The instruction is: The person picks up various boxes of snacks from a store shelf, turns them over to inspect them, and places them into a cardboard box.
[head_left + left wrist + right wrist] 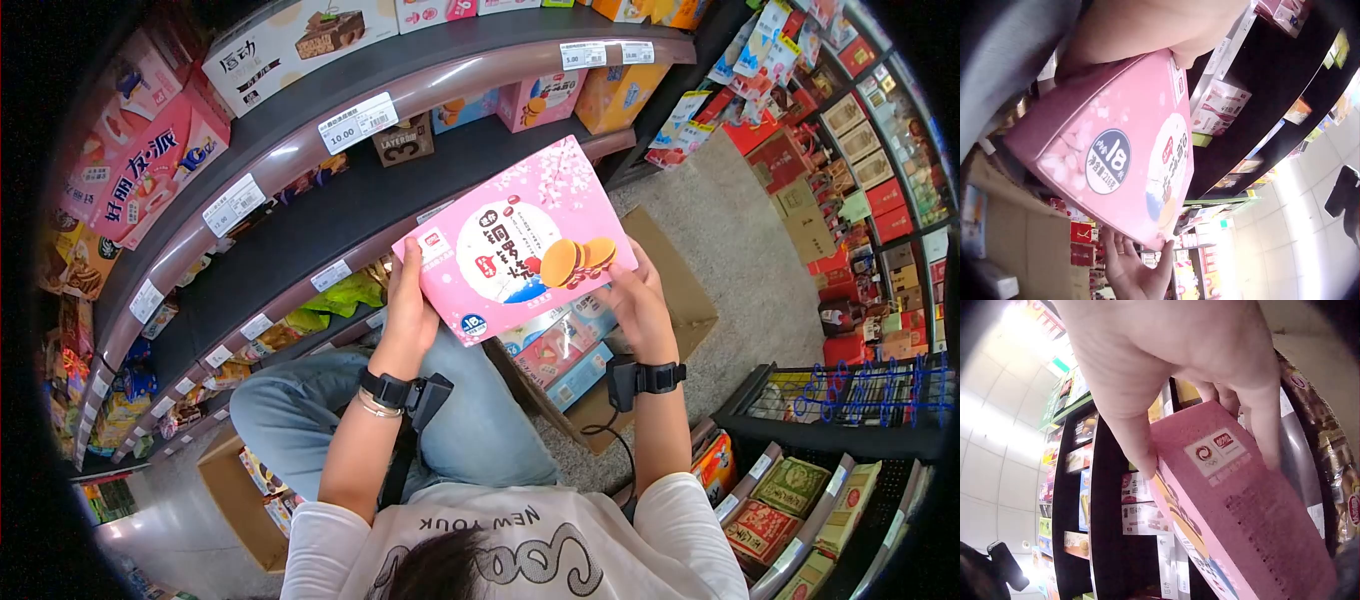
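Observation:
A pink box (525, 240) with pictures of round filled cakes is held up in both hands, its printed front facing the head camera. The left hand (410, 305) grips its left end, thumb at the front edge. At the lower right corner the right hand (637, 305) holds it, thumb on the front. In the right wrist view, the right hand (1179, 369) spans the narrow end of the box (1241, 506), thumb and fingers on opposite faces. The left wrist view shows the box (1122, 144) from its corner, with the left hand (1147, 31) partly cut off.
Curved store shelves (330, 220) with price tags and packages run along the left and front. An open carton (690, 300) with boxes inside stands beyond the right forearm; another carton (230, 500) is at lower left. A low rack (800, 510) with packages is at lower right.

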Demonstrator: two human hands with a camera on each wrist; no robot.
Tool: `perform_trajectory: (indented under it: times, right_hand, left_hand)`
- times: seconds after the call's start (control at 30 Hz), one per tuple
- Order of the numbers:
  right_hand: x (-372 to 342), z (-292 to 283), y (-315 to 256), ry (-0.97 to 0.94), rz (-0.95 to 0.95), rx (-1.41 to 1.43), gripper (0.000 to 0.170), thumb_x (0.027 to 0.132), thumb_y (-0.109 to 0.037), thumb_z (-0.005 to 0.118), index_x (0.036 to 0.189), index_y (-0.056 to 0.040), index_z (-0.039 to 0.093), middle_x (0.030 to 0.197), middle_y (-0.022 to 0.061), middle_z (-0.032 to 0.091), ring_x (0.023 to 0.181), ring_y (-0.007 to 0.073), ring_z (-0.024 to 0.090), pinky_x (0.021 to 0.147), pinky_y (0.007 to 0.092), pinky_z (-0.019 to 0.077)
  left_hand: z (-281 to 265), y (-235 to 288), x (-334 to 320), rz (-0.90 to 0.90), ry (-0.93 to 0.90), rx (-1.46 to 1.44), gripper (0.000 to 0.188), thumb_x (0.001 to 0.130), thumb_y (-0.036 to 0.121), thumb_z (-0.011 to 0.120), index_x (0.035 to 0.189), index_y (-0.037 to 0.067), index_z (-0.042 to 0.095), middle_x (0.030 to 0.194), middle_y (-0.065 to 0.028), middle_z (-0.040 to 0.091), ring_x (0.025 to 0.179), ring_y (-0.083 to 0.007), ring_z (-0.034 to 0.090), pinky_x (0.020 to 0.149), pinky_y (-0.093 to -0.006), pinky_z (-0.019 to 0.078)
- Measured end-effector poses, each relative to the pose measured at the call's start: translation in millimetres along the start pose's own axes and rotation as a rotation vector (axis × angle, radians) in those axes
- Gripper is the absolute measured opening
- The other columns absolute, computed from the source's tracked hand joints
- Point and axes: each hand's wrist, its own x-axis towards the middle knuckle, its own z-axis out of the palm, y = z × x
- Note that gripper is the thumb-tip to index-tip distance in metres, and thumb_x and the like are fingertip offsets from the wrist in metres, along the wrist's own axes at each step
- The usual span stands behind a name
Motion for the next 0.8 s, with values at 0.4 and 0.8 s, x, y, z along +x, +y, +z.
perform_trajectory:
  times: [0.4,0.8]
  right_hand:
    - [13.3,-9.6,12.3,0.157,-0.103,0.020,0.046,0.091,-0.013,0.058,0.131,-0.0009,0.039,0.120,0.0100,0.054,0.111,0.0211,0.055,0.092,0.0393,0.0482]
    - [6.8,22.4,-7.0,0.196,-0.201,-0.055,0.048,0.087,-0.006,0.060,0.129,-0.0017,0.038,0.117,0.0096,0.051,0.105,0.0189,0.057,0.088,0.0369,0.0525]
  left_hand:
    - [13.9,7.0,-12.2,0.021,-0.194,0.058,0.049,0.085,0.009,0.067,0.129,0.004,0.045,0.121,-0.0065,0.055,0.111,-0.0161,0.053,0.096,-0.0311,0.0429]
    - [27.1,-4.5,-11.4,0.226,-0.093,0.371,0.093,0.082,0.006,0.070,0.145,0.002,0.001,0.132,-0.0148,0.041,0.121,-0.0215,0.044,0.100,-0.0346,0.0405]
